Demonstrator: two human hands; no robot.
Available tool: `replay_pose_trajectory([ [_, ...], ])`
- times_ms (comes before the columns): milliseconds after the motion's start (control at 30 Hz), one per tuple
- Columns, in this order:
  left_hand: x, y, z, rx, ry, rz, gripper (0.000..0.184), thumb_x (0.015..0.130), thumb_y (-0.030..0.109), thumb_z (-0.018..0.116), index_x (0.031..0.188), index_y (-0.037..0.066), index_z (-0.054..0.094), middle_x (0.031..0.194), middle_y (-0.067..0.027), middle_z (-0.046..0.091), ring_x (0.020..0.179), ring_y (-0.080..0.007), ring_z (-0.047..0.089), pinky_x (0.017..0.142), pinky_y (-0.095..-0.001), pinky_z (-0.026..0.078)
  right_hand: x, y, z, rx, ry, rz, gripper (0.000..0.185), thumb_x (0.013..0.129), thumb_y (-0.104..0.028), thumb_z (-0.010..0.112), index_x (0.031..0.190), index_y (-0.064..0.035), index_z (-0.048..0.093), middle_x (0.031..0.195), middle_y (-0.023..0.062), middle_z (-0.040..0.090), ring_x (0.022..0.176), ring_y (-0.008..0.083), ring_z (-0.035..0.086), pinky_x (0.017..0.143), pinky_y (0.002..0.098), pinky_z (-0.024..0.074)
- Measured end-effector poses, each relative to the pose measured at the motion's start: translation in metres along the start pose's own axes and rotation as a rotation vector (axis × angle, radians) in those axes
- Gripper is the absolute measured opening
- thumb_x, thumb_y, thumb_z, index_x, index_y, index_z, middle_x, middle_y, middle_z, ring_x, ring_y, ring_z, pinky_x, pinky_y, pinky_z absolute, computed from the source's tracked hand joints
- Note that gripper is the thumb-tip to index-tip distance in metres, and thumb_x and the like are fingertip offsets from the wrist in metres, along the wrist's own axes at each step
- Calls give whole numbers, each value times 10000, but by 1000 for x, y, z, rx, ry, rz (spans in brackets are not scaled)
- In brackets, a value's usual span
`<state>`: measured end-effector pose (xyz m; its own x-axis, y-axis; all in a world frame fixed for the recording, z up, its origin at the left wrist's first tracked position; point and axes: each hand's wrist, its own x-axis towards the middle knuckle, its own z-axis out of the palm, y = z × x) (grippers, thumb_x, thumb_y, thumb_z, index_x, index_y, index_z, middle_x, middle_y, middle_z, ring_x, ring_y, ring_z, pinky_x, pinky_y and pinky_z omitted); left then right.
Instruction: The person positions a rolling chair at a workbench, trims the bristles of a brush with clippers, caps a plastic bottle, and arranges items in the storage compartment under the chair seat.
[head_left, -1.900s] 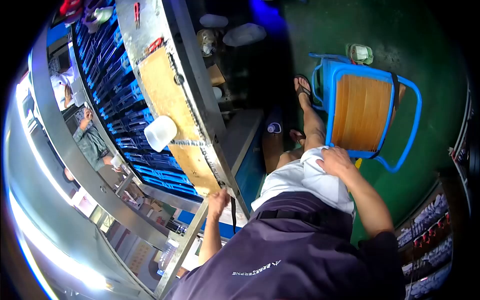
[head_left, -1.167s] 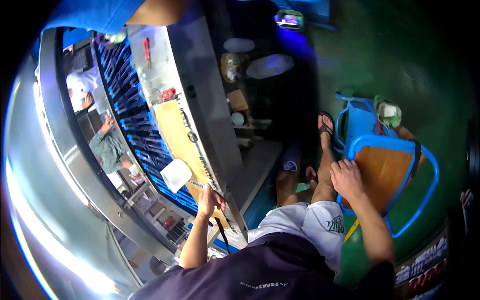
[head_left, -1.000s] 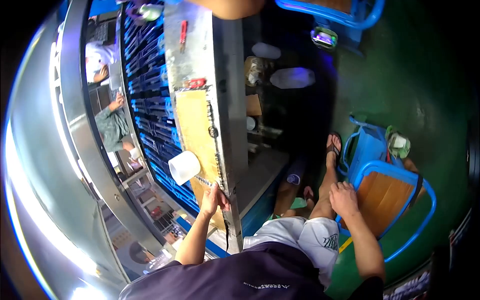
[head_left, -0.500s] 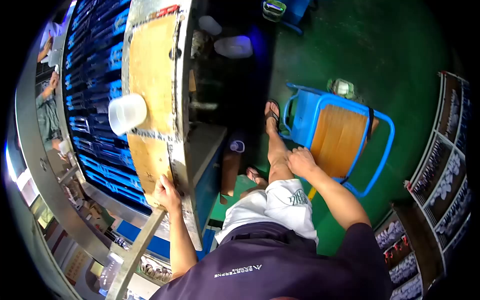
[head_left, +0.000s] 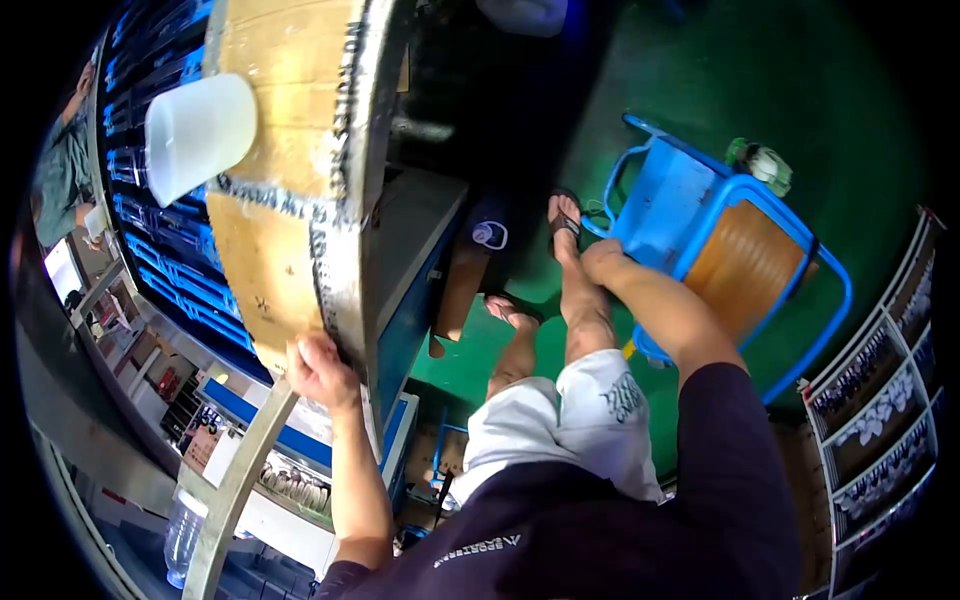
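On the left, blue strips (head_left: 180,295) lie beside the cardboard (head_left: 270,270), which probably serves as a cover for the bench edge; a white tub (head_left: 200,135) sits at its left side, perhaps for easy reach. The left hand (head_left: 322,372) is clenched at the cardboard's near end, nothing visible in it, likely steadying the body. The right hand (head_left: 605,262) is curled by the left side of the blue chair (head_left: 675,200); whether it grasps anything I cannot tell.
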<state>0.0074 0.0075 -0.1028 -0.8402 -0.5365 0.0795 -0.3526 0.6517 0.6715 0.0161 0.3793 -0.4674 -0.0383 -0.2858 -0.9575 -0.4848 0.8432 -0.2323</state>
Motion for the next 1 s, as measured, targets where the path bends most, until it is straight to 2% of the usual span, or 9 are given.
replay_pose_trajectory([
  [133,3,-1,-2,-5,-9,38,336,1054,172,428,735,65,440,650,-39,483,558,-84,361,531,-242,277,55,45,-41,-157,-95,119,400,986,-234,530,1345,-87,629,1440,170,557,1311,382,527,950,641,414],
  [333,2,-1,12,0,41,128,333,1052,189,414,737,80,421,635,-38,438,534,-82,311,516,-233,250,86,93,-51,-404,-15,250,422,950,-285,575,1341,-137,636,1416,95,574,1302,343,501,956,600,406],
  [433,-3,-3,4,15,62,148,303,1030,186,487,754,59,490,659,-39,499,556,-106,406,525,-248,325,92,72,-29,-309,35,183,415,992,-266,468,1347,-129,632,1422,108,566,1293,314,516,981,595,379],
  [500,7,-1,13,13,92,197,290,985,137,541,713,45,505,631,-50,520,553,-130,471,526,-277,381,60,48,-65,-150,22,172,435,995,-285,450,1348,-111,635,1467,126,535,1356,296,485,1032,579,362],
  [667,-1,7,10,195,100,248,211,882,62,639,695,56,541,601,-122,498,517,-307,520,513,-372,426,-49,-14,-92,-221,215,-68,331,895,-227,552,1155,-105,718,1265,138,678,1162,309,646,938,428,521],
  [767,-1,7,12,181,150,311,224,893,163,666,713,82,558,648,-141,559,568,-362,565,525,-431,450,-133,-58,-88,-179,511,-92,368,865,-239,572,1160,-44,672,1158,168,692,1098,327,653,917,449,533],
  [867,-3,-2,13,281,199,399,242,919,241,643,738,111,546,706,-127,604,599,-363,610,542,-452,489,-181,-86,-22,-94,856,-281,336,865,-261,590,1096,-24,650,964,230,691,879,392,674,761,526,535],
  [933,-2,-10,19,288,215,402,225,929,261,633,765,125,560,717,-125,615,628,-358,637,550,-458,509,-233,-113,12,-132,823,-300,201,885,-193,569,1006,-46,635,942,224,691,811,400,675,687,516,536],
  [1000,-5,-11,20,299,186,360,202,937,282,623,814,130,572,743,-128,632,660,-361,656,567,-471,527,-271,-131,47,-68,679,-373,351,906,-322,593,1129,-54,633,1131,275,602,927,424,670,818,518,519],
])
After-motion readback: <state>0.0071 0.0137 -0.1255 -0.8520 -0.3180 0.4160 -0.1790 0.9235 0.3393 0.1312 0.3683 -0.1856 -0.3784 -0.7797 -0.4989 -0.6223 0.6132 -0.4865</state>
